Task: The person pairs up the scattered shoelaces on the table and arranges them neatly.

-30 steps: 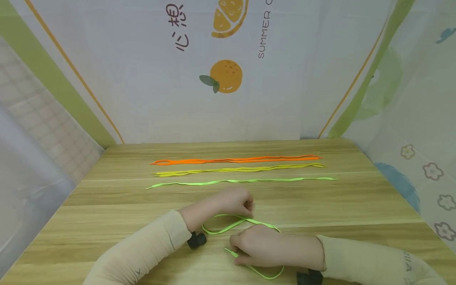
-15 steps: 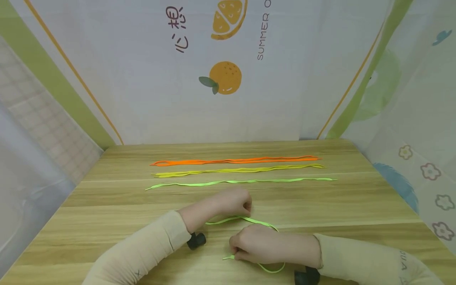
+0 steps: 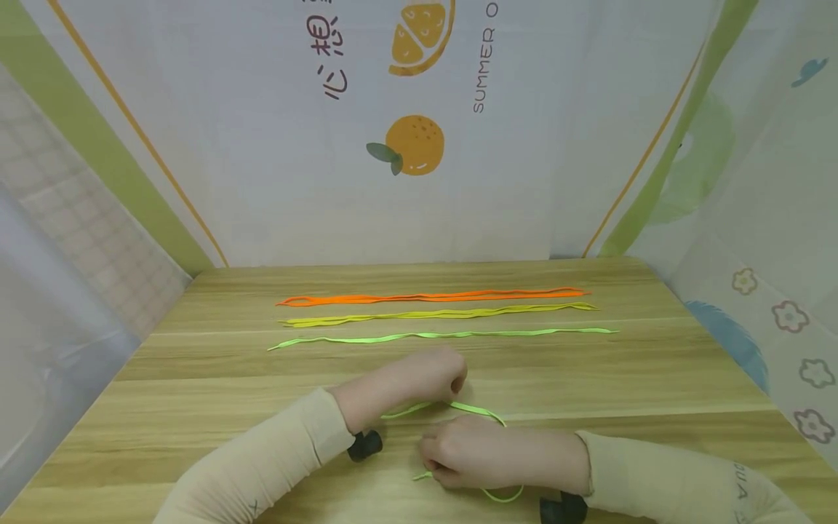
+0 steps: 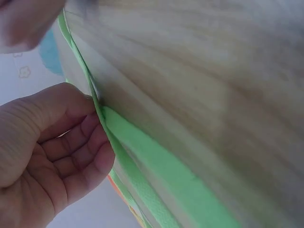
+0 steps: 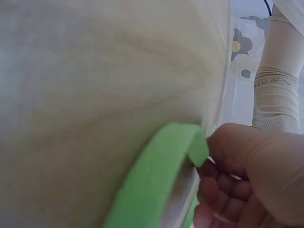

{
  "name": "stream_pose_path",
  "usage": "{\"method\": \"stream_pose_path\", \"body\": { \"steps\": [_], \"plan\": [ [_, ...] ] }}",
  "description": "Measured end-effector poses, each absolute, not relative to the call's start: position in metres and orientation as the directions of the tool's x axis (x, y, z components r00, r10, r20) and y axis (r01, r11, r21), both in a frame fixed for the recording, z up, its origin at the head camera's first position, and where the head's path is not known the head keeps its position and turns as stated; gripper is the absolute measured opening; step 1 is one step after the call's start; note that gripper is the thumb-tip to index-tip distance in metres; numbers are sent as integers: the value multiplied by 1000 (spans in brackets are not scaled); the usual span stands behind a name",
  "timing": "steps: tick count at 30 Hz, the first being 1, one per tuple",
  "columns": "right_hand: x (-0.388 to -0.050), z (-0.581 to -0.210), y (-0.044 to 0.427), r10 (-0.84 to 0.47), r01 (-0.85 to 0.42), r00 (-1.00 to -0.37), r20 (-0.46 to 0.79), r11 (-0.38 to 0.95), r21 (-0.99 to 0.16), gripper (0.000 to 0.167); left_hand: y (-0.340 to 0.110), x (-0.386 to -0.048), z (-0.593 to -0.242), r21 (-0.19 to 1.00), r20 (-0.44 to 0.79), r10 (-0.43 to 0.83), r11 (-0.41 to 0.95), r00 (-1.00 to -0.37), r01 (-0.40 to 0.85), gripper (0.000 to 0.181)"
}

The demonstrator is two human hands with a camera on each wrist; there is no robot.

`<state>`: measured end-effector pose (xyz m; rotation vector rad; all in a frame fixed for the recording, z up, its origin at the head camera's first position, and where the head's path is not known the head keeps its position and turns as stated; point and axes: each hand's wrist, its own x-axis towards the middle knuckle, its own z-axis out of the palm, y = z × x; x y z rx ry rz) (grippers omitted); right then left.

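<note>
A flat light-green shoelace (image 3: 478,410) lies looped on the table under both hands. My left hand (image 3: 435,375) pinches it where strands meet; in the left wrist view the lace (image 4: 156,166) runs past the fingertips in several strands. Nearer the front edge, my right hand (image 3: 474,453) pinches the same lace close to one end, and the short tip pokes out left of the fingers. In the right wrist view a band of the lace (image 5: 156,175) bends over beside the thumb. Part of the loop is hidden beneath the left forearm and right hand.
Farther back, an orange shoelace (image 3: 425,297), a yellow shoelace (image 3: 432,315) and another green shoelace (image 3: 393,338) lie stretched side by side across the wooden table (image 3: 196,378). Behind rises a printed white curtain (image 3: 294,182).
The loop at the left has shrunk and mostly slipped out of sight under the left forearm. The loop below the right hand has become smaller. Both hands stay nearly in place.
</note>
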<state>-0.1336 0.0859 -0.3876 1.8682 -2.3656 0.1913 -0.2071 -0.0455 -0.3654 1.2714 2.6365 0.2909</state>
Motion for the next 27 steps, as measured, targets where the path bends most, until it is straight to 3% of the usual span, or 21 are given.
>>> {"method": "stream_pose_path", "body": {
  "steps": [5,12,18,27],
  "plan": [
    [-132,-387,85,-957,-971,-237,167,232,-48,21,-45,-207,-366,230,-92,786,614,-611,755,33],
    [-130,-385,88,-959,-957,-273,79,262,-123,31,-50,-209,-364,341,-92,788,599,-609,724,24],
    [-133,-383,89,-964,-967,-245,101,237,-92,13,-59,-213,-361,460,-99,776,590,-623,663,15],
    [-135,-374,95,-952,-943,-259,162,213,-257,4,-74,-215,-352,446,-11,779,565,-627,694,11]
  ]
}}
